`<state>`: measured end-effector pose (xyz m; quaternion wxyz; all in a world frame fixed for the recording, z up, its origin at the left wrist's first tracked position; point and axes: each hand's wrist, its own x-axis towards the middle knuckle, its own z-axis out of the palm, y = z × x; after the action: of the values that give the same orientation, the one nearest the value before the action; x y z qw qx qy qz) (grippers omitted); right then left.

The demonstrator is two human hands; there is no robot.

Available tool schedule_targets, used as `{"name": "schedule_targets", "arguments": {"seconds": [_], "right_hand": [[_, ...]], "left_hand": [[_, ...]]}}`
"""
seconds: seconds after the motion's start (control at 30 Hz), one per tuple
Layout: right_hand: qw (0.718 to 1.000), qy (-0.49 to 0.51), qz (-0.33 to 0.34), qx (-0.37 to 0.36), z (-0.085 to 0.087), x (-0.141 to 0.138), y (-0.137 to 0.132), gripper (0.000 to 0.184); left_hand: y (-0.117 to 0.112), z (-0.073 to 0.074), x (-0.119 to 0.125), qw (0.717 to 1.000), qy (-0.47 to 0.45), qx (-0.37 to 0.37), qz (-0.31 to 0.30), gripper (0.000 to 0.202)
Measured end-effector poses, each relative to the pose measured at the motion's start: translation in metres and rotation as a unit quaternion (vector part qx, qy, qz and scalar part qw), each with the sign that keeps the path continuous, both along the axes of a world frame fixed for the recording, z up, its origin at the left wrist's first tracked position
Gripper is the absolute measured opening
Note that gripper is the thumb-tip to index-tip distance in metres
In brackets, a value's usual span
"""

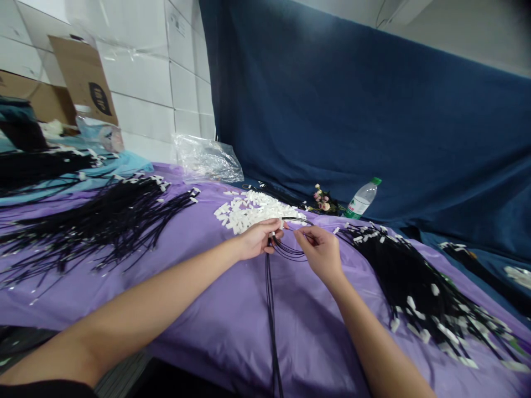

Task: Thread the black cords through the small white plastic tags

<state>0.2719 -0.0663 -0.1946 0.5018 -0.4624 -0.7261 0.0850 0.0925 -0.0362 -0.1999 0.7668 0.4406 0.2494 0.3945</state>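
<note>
Arms (166,307) angled inward, the left hand (256,240) and right hand (324,252) both pinch black cables (270,309) between their fingers (271,223).

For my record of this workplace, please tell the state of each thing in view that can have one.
Left hand, closed on held cables
Right hand, fingers pinching held cables
Held cables, looped between the hands
White connectors, loose in a heap
Left cable bundle, spread out
Right cable bundle, spread out
Bottle, capped
Plastic bag, crumpled
Purple cover, wrinkled
Blue curtain, hanging
</note>
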Motion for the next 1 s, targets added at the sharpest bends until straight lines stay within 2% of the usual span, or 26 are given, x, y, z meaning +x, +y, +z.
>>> {"name": "schedule_targets", "arguments": {"seconds": [0.27, 0.47, 0.6, 1.0], "right_hand": [[0.997, -0.044, -0.006, 0.056, 0.004, -0.002, -0.003, 0.017], [0.989, -0.108, 0.008, 0.100, -0.001, -0.001, -0.002, 0.014], [0.985, -0.142, 0.003, 0.100, -0.005, -0.001, -0.002, 0.013], [0.980, -0.157, -0.040, 0.117, -0.011, -0.009, -0.005, 0.016]], "left_hand": [[0.000, -0.001, 0.001, 1.000, 0.016, 0.017, 0.006, 0.023], [0.000, -0.004, 0.001, 0.999, 0.042, 0.008, 0.016, 0.025], [-0.001, -0.004, 0.003, 0.999, 0.045, 0.003, 0.019, 0.027], [-0.005, -0.006, 0.006, 0.998, 0.039, -0.031, 0.027, 0.024]]}}
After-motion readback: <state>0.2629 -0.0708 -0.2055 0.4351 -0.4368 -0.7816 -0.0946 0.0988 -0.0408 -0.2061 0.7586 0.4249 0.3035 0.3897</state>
